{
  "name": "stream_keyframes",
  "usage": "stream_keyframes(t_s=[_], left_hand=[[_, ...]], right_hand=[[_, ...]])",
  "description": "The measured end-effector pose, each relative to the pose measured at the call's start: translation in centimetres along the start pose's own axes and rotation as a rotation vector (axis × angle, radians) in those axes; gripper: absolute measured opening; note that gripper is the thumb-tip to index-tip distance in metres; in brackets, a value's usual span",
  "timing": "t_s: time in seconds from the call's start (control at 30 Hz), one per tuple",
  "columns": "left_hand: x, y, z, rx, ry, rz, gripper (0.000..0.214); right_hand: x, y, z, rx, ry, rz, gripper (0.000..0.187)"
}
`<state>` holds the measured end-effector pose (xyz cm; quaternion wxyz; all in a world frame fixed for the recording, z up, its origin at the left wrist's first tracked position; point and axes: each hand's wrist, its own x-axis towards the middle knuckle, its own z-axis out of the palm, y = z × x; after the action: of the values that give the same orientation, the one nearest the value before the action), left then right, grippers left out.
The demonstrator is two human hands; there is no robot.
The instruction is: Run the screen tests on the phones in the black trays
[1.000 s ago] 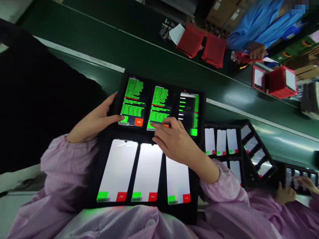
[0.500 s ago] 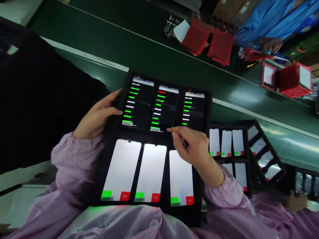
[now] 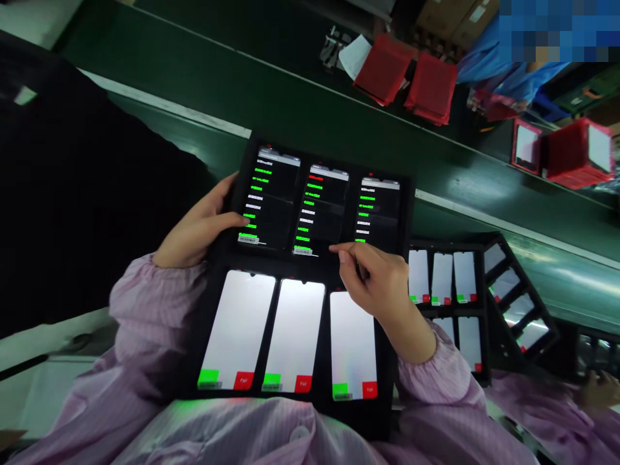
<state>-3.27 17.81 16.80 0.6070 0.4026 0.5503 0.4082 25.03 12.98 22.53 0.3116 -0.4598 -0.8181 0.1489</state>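
A black tray (image 3: 320, 274) of phones rests on my lap. Its three far phones show dark screens with green and white list lines; the three near phones (image 3: 294, 336) glow white with green and red buttons. My left hand (image 3: 201, 226) grips the tray's left edge, thumb lying on the far left phone (image 3: 268, 197). My right hand (image 3: 375, 284) hovers over the tray's right part, fingers curled and forefinger pointing at the lower edge of the far middle phone (image 3: 320, 210), beside the far right phone (image 3: 378, 210).
A dark green conveyor belt (image 3: 290, 110) runs across beyond the tray. More black trays of lit phones (image 3: 443, 278) sit to the right, near another person's hand (image 3: 598, 387). Red trays (image 3: 407, 81) and a red box (image 3: 576, 152) lie across the belt, by a person in blue.
The far phones' screens switched from dense green text with buttons to dark lists. My right hand drew back from the middle phone's button toward the right; my left thumb stayed on the left phone.
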Motion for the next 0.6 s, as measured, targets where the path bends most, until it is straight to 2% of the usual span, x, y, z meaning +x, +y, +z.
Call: stream_keyframes(t_s=[0.13, 0.23, 0.47, 0.53, 0.6], left_hand=[[0.0, -0.2, -0.2, 0.082, -0.066, 0.012, 0.099], [0.0, -0.3, -0.3, 0.077, -0.089, -0.009, 0.099], [-0.3, 0.4, 0.5, 0.028, -0.024, -0.071, 0.101], [-0.5, 0.7, 0.7, 0.043, 0.002, -0.082, 0.099], [-0.8, 1.0, 0.7, 0.06, 0.036, -0.101, 0.095]], right_hand=[[-0.1, 0.3, 0.0, -0.057, -0.084, 0.027, 0.026], [-0.2, 0.5, 0.2, -0.084, -0.147, 0.003, 0.028], [-0.4, 0.6, 0.5, -0.111, -0.283, 0.007, 0.033], [-0.6, 0.4, 0.0, -0.088, -0.282, 0.017, 0.033], [-1.0, 0.2, -1.0, -0.044, -0.212, 0.07, 0.032]])
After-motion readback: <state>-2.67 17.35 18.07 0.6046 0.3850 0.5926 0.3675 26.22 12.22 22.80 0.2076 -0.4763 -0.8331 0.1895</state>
